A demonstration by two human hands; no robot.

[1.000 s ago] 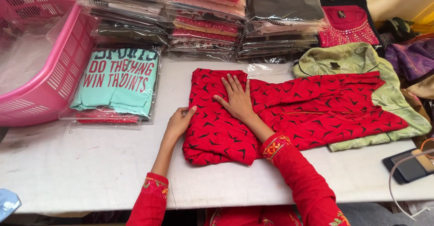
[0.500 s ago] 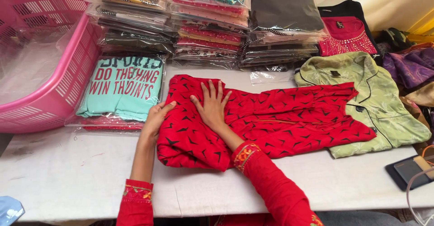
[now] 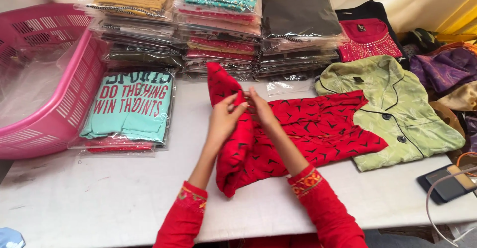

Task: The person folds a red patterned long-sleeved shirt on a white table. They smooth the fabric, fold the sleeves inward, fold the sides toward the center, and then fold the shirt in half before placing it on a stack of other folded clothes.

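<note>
Red garment (image 3: 303, 129) with black marks, fold lifted, pinched by left hand (image 3: 223, 119) and right hand (image 3: 261, 110).

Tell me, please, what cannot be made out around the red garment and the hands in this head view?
- Red garment: its folded-up part hides the underside, and the left hand and right hand cover where they pinch it.
- Pink basket: cut off by the left edge; clear plastic veils its contents.
- Stacked bagged clothes: only the top items show.
- Phone: partly cut off by the right edge.

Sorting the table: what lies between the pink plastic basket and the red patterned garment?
In the head view, a bagged teal printed shirt lies between pink plastic basket and red patterned garment.
</note>
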